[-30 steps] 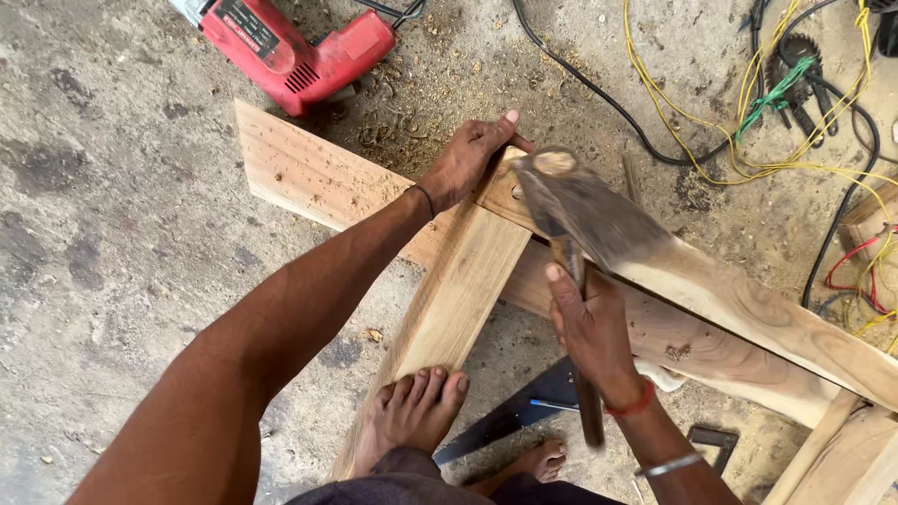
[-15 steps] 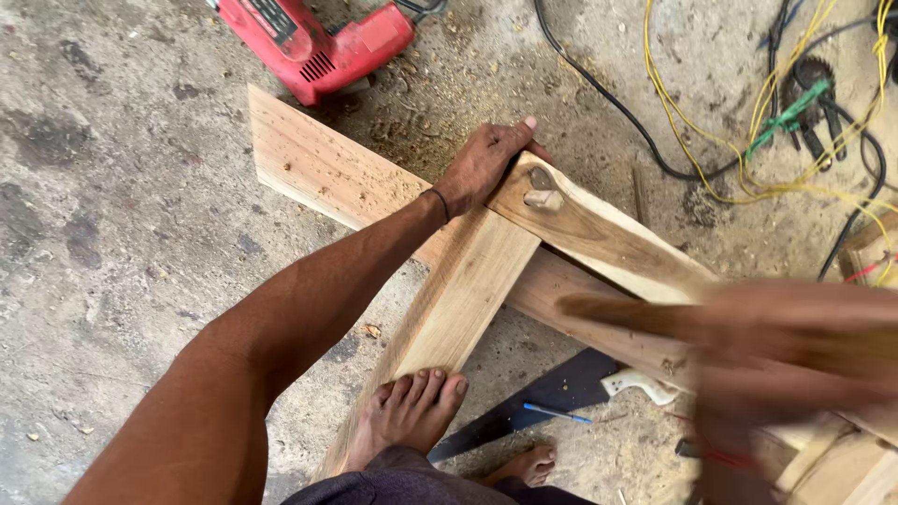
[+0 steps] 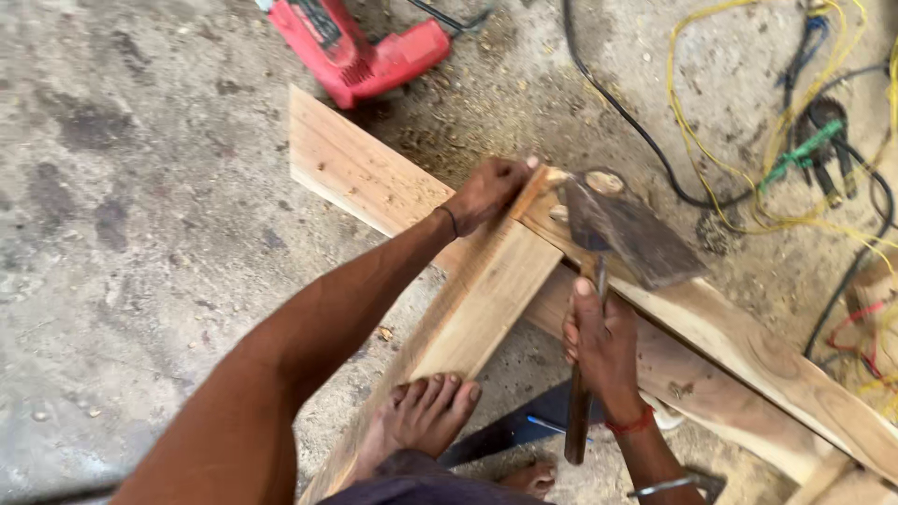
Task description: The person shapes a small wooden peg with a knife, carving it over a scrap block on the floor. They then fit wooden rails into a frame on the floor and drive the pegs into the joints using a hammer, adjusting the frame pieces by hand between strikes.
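Observation:
My left hand [image 3: 486,192] pinches a small pale wooden piece [image 3: 541,185] at the joint where the near plank [image 3: 477,309] meets the long knotty plank [image 3: 748,346]. Just right of my left fingers, the broad dark blade of a hatchet [image 3: 622,229] rests flat over that joint. My right hand [image 3: 599,341] grips its wooden handle, which runs down toward me. A bare foot [image 3: 426,416] presses on the near plank. A third plank [image 3: 355,178] lies beneath, pointing up-left.
A red power tool [image 3: 355,47] lies on the concrete floor at the top. To the right, yellow wires [image 3: 748,140] and a black cable [image 3: 617,112] are tangled. A dark saw [image 3: 524,425] lies under the planks near my feet, amid scattered sawdust.
Half a second ago my right hand and the hatchet were swung out to the right in a blur; now the blade is back down on the joint. My left hand has stayed put.

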{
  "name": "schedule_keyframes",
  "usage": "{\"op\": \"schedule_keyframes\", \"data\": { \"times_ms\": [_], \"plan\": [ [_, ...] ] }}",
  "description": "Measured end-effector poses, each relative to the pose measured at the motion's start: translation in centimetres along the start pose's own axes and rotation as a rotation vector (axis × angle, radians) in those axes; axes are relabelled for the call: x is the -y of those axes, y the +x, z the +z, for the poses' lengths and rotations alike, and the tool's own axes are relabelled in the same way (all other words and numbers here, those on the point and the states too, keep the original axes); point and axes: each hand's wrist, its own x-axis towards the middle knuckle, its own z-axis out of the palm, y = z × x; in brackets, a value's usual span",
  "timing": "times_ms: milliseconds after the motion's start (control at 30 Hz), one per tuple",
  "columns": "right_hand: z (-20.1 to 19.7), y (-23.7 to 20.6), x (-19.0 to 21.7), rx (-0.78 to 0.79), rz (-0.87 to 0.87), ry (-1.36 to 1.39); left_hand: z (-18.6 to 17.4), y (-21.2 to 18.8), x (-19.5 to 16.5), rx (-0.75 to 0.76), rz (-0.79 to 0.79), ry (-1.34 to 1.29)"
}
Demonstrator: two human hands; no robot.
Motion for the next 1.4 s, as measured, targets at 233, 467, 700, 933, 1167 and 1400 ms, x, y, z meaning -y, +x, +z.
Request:
{"op": "schedule_keyframes", "data": {
  "times_ms": [233, 467, 700, 933, 1167, 1400],
  "plan": [
    [0.0, -0.2, -0.8, 0.017, -0.084, -0.021, -0.7, 0.3, -0.9, -0.089, -0.098, 0.511],
    [-1.4, 0.0, -1.6, -0.087, -0.046, -0.013, -0.7, -0.4, -0.7, -0.134, -0.071, 0.557],
    [-9.6, -2.3, 4.6, 0.041, -0.697, 0.508, -0.7, 0.0, -0.2, -0.117, -0.117, 0.560],
    [-1.0, 0.3, 3.0, -0.079, -0.170, -0.222, -1.1, 0.0, 0.2, -0.125, -0.176, 0.559],
    [-1.8, 0.5, -1.1, 0.029, -0.029, -0.123, -1.1, 0.7, 0.8, -0.177, -0.095, 0.625],
    [-8.9, -2.2, 1.8, 0.078, -0.346, 0.604, -0.6, -0.2, -0.1, -0.201, -0.066, 0.639]
  ]
}}
